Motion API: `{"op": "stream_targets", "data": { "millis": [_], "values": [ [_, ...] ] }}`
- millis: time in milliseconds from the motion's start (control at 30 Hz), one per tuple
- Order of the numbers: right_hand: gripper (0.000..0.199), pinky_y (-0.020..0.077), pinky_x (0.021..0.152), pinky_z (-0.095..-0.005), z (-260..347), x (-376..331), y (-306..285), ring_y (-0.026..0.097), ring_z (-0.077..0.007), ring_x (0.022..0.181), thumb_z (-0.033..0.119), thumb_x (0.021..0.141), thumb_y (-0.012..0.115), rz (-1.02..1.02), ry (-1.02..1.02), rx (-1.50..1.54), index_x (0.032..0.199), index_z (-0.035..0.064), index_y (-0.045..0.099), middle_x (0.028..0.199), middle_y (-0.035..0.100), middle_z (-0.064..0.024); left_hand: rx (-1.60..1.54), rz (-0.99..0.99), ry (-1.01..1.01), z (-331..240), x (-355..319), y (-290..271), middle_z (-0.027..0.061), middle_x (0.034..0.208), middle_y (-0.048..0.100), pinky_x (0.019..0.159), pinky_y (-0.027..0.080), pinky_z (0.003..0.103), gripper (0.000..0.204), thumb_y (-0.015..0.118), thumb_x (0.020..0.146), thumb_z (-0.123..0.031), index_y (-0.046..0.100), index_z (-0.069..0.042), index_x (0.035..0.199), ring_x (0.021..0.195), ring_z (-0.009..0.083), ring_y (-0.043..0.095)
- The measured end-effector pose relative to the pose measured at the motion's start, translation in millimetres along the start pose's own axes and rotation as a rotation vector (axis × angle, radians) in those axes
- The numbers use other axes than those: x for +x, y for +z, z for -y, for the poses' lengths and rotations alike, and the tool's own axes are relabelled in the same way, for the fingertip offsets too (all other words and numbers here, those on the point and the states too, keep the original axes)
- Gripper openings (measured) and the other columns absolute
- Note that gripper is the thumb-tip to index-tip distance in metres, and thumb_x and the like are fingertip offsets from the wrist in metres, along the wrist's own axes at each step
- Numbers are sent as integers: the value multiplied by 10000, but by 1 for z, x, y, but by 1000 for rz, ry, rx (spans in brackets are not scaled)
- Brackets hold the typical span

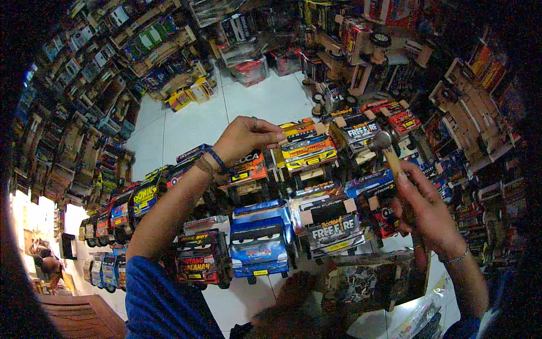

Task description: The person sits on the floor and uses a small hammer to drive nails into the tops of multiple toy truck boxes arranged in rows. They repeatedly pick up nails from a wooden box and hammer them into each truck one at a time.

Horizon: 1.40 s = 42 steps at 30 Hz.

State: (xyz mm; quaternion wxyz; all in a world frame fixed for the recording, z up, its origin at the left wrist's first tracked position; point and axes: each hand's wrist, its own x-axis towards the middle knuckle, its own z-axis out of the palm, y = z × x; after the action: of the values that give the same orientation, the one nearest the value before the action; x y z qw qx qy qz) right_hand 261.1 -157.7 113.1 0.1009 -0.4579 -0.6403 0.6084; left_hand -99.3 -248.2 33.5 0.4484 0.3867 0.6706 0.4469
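Blue plastic-looking toy truck with painted eyes (pixel 259 246) stands in the near row on the white tiled floor (pixel 248 104). Beyond it, the left hand (pixel 245 135) pinches narrowly at the upper left corner of a yellow-and-orange boxy toy truck (pixel 309 151); whether anything small sits between its fingers, I cannot tell. That truck stands in the far row, its front toward the wearer, its long axis seemingly running away. Rightward, a round-headed metal hammer with a wooden handle (pixel 393 163) points up-left, its long axis slanting down into the closed right hand (pixel 423 209). Probably a tapping step; the next move calls for careful aim beside those fingertips.
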Motion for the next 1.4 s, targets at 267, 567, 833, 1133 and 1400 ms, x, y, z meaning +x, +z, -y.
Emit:
{"op": "stream_targets", "data": {
  "millis": [267, 567, 833, 1133, 1400],
  "values": [
    [387, 420, 490, -239, 16, 16, 20, 490, -60, 585, 340, 1039, 523, 100, 19, -108, 1369, 142, 481, 754, 537, 16, 97, 14, 46, 4, 6, -4, 71, 921, 738, 731, 553, 201, 307, 736, 912, -191, 705, 52, 1097, 797, 85, 675],
    [510, 451, 558, -282, 30, 40, 28, 522, -122, 681, 211, 1047, 485, 55, -480, -191, 1539, 210, 348, 804, 555, -41, 108, 8, 45, 6, 6, -5, 77, 923, 731, 736, 557, 217, 320, 753, 897, -196, 706, 59, 1084, 802, 99, 673],
    [653, 516, 628, -463, 5, 78, 39, 624, -375, 660, 64, 955, 514, -29, -888, -946, 1544, 283, 336, 782, 613, -193, 82, 40, 66, 7, 9, -7, 93, 933, 731, 737, 568, 211, 308, 760, 885, -159, 704, 70, 1083, 814, 112, 687],
    [795, 537, 549, -457, 13, 103, 49, 619, -332, 600, 43, 873, 558, 8, -916, -1297, 1550, 360, 286, 780, 589, -140, 42, 57, 70, 10, 12, -9, 91, 934, 730, 732, 557, 222, 291, 762, 884, -163, 711, 68, 1054, 801, 103, 668],
    [796, 531, 514, -453, 11, 112, 48, 610, -313, 569, 50, 863, 572, 12, -971, -1307, 1542, 369, 305, 788, 579, -121, 50, 77, 73, 15, 14, -12, 65, 979, 738, 787, 546, 231, 312, 750, 896, -182, 708, 36, 1115, 841, 106, 674]
  ]
}}
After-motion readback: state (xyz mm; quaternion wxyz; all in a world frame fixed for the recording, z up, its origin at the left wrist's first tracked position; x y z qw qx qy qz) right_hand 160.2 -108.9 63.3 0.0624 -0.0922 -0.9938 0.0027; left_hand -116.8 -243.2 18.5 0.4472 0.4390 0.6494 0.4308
